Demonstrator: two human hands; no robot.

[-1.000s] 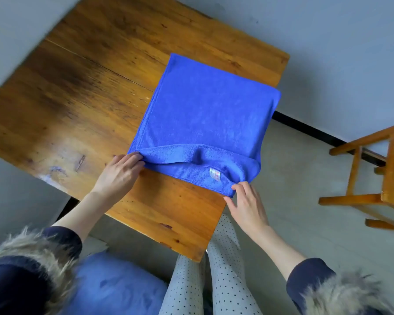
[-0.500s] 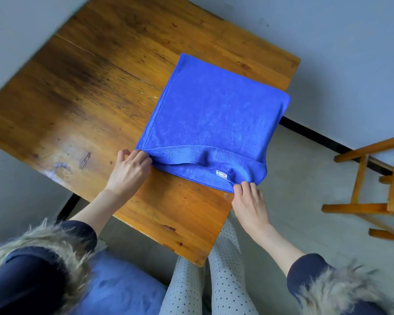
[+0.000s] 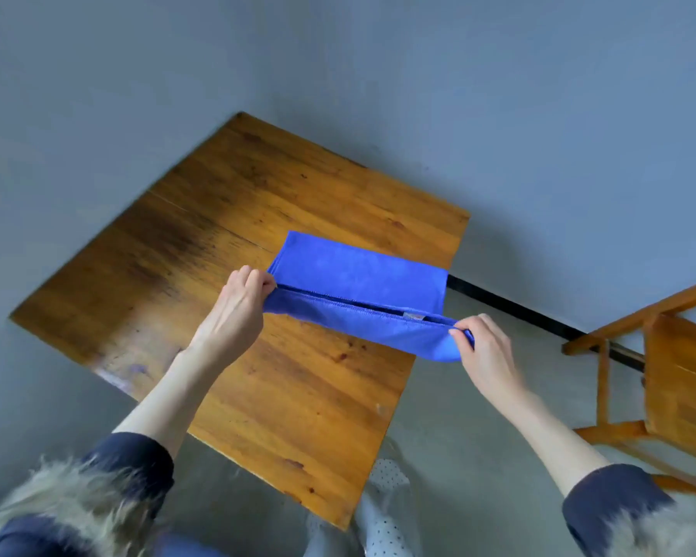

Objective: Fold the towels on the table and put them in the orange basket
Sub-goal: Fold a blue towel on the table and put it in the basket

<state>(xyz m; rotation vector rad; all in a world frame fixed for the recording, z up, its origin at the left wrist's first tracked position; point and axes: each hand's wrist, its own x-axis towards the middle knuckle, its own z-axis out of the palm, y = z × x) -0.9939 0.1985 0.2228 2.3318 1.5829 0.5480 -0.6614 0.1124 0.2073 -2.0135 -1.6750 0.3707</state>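
I see the blue towel (image 3: pixel 362 271) on the wooden table (image 3: pixel 218 243), toward its right edge, with its near edge lifted off the surface and stretched between both hands. My left hand (image 3: pixel 238 311) is closed in a pinch on the near left corner, fingers curled over the hem, and the right hand (image 3: pixel 485 347) is pinched shut on the near right corner, which hangs just past the table's right edge. The raised flap runs taut between the two grips, with a small white label (image 3: pixel 412 316) showing along the hem near the right hand. The far part of the towel lies flat on the table. A wooden chair (image 3: pixel 667 375) stands on the floor to the right, well apart from the table.
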